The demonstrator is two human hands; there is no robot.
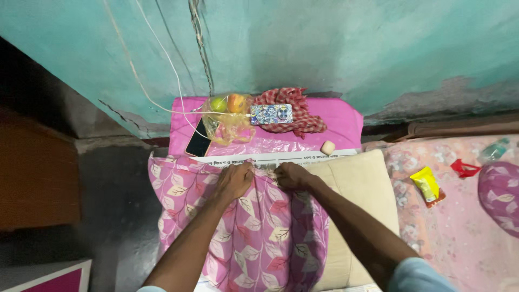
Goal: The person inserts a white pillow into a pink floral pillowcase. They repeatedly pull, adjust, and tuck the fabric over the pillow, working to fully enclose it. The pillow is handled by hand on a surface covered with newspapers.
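Note:
A pink pillowcase printed with leaves covers the left part of a cream pillow, which shows bare on the right. My left hand grips the far edge of the pillowcase with closed fingers. My right hand pinches the same edge just to its right, where fabric meets pillow. Both forearms reach in from the bottom of the view. A sheet of newspaper lies just beyond the hands.
A pink stool top against the teal wall holds a clear bag of fruit, a red checked cloth, a patterned phone on a white cable, and a dark phone. A yellow packet lies on the floral bedsheet at right.

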